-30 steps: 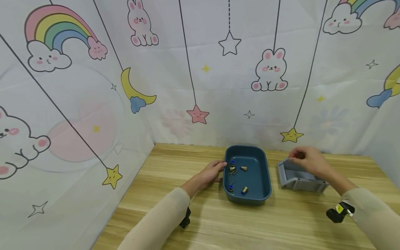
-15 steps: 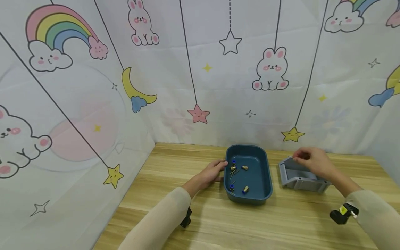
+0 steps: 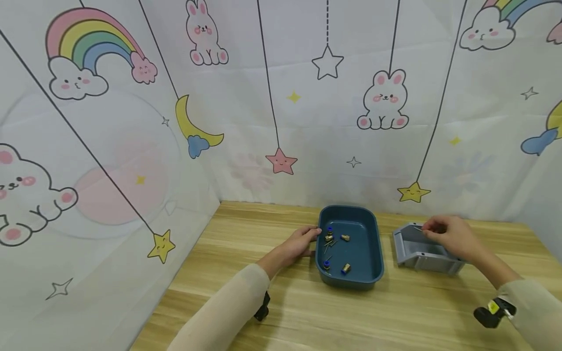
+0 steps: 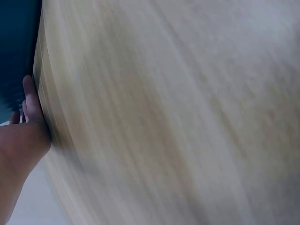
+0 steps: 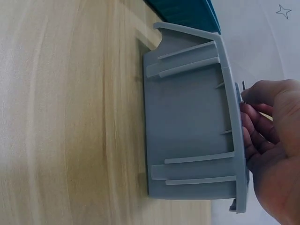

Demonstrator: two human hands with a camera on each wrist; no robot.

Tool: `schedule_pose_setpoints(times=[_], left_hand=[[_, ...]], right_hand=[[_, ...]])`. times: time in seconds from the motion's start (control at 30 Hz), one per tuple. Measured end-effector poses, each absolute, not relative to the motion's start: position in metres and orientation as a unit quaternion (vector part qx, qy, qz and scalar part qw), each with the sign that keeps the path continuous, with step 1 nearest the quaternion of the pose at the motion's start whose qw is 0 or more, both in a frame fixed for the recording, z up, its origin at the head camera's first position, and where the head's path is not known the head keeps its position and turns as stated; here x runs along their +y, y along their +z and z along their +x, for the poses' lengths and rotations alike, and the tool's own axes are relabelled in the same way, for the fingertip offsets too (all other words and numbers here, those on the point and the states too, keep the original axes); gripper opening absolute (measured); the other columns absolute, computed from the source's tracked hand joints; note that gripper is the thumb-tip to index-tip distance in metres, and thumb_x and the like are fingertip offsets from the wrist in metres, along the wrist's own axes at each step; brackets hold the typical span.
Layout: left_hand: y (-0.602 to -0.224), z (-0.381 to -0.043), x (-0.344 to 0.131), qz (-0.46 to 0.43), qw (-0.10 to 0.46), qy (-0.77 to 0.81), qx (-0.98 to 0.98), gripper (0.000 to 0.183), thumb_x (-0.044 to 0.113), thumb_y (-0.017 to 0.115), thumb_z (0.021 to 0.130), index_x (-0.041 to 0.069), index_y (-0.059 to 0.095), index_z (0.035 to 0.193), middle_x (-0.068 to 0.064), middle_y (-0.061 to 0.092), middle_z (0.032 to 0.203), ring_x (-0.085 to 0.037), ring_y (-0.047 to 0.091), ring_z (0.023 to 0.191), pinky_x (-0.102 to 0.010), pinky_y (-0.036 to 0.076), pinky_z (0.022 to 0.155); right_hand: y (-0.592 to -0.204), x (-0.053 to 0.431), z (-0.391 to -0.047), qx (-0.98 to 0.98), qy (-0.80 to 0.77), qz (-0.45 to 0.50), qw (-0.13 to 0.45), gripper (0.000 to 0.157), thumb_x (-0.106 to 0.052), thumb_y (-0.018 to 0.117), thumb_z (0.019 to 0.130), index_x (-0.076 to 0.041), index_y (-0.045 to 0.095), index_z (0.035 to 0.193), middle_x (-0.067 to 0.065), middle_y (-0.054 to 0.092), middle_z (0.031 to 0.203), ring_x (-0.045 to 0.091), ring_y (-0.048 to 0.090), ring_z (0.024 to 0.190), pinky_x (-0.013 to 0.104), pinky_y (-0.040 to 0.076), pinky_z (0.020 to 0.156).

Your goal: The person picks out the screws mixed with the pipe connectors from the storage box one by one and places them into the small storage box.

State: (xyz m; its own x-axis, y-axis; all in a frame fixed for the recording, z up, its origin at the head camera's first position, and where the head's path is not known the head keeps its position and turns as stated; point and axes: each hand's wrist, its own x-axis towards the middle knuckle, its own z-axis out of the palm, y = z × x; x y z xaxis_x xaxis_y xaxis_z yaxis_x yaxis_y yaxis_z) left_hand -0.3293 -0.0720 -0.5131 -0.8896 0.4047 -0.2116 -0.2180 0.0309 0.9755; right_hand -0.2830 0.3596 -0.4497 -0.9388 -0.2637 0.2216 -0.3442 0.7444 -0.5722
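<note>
My right hand [image 3: 452, 236] pinches a thin metal pin [image 3: 418, 229] between thumb and fingertips, over the grey plastic bin [image 3: 432, 263]. In the right wrist view the tip of the pin [image 5: 243, 85] sticks up past the thumb, and the hand is beside the bin's upper edge. My left hand [image 3: 300, 242] lies against the left side of the dark blue tray [image 3: 364, 253], fingertips right at its rim. The left wrist view has its fingers [image 4: 32, 101] stretched along the tray's wall. Inside the tray are brass fittings with blue collars [image 3: 346, 268] and several thin pins [image 3: 328, 245].
The tray and bin stand side by side on a wood-grain table [image 3: 281, 312], with a gap between them. Behind and to the left hangs a white printed cloth [image 3: 246, 122] down to the table's edges. A small black device [image 3: 493, 312] is on the right wrist.
My right hand has moved right and a little nearer with the pin, now over the bin's inside rather than its far corner. The left hand stays at the tray. The view has shifted slightly.
</note>
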Motion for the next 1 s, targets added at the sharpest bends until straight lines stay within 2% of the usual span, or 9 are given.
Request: schedule_pose_setpoints(times=[1.0], left_hand=[[-0.5147,-0.3296,-0.0735,0.069,0.227,0.693,0.681,0.059,0.034,0.059,0.11,-0.003,0.046,0.153,-0.02,0.056,0.149,-0.031,0.053,0.14,-0.045,0.06,0.099]], right_hand=[[-0.4552,0.3584,-0.2815,-0.945,0.297,0.13,0.051,0.014,-0.015,0.072,0.102,-0.001,0.075,0.106,0.003,0.071,0.093,0.012,0.061,0.08,0.027,0.052,0.063]])
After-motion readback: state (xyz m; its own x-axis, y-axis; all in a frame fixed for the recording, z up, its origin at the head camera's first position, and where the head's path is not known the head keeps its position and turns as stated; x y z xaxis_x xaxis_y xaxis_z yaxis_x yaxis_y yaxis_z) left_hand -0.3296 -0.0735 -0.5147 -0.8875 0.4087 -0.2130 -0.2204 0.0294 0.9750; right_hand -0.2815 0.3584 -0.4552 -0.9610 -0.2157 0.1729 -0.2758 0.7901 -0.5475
